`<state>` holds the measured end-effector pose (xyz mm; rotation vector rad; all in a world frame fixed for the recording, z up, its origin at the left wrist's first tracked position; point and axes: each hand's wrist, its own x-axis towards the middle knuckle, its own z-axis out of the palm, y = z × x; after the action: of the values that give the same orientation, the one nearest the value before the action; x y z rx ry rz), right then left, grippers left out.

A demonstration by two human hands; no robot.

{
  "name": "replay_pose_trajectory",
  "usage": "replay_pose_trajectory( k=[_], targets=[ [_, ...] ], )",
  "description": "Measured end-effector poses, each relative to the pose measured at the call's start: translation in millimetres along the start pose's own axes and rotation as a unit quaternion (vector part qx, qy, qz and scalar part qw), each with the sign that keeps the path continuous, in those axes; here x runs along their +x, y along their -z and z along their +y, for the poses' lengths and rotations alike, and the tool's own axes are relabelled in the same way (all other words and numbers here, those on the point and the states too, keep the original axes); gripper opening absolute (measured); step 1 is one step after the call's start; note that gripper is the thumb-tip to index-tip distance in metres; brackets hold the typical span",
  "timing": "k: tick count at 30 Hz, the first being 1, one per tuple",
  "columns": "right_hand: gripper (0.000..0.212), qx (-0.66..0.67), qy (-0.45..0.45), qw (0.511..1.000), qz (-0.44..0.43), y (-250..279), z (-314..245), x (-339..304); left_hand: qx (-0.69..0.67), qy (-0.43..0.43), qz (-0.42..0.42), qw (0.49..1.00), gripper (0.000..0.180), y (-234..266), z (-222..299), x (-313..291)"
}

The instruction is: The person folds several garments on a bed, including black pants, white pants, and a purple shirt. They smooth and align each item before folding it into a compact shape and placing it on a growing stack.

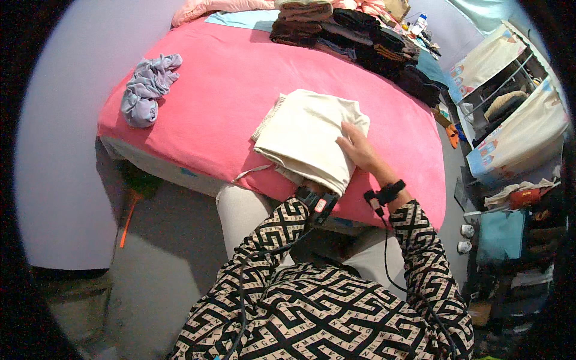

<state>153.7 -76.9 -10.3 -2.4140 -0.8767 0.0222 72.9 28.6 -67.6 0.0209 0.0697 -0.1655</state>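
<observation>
Folded cream trousers [309,132] lie near the front edge of the bed, their gathered elastic waistband at the left and a drawstring hanging toward the edge. My right hand [359,149] rests flat on their right side, fingers stretched out. From the near side, my left hand [308,190] reaches in under the cloth; its fingers are hidden, so I cannot see whether they grip. Both wrists carry dark straps with small devices and cables.
A pink sheet covers the bed [204,102]. At its left lies a crumpled grey-lilac cloth [147,90]; stacks of folded dark clothes [360,36] stand along the far side. Shelves with a printed curtain [510,132] are at the right. An orange-handled broom [131,210] is on the floor.
</observation>
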Motion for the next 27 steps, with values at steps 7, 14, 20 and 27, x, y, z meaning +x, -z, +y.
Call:
replay_pose_trajectory(
  k=[7, 14, 20, 27],
  targets=[
    [0.065, -0.181, 0.012, 0.982, 0.053, -38, -6, -14, 0.063, -0.027, 0.018, 0.997, 0.059, -1, 23, -79],
    [0.062, -0.219, 0.163, 0.96, 0.061, -67, -62, -45, 0.103, -0.145, 0.018, 0.984, 0.07, -7, 99, -132],
    [0.058, -0.165, 0.191, 0.966, 0.057, -69, -67, -59, 0.422, -0.255, 0.141, 0.858, 0.046, -22, 132, -118],
    [0.061, -0.147, 0.185, 0.969, 0.078, -71, -64, -60, 0.569, -0.324, 0.253, 0.712, 0.026, -8, 175, -112]
  ],
)
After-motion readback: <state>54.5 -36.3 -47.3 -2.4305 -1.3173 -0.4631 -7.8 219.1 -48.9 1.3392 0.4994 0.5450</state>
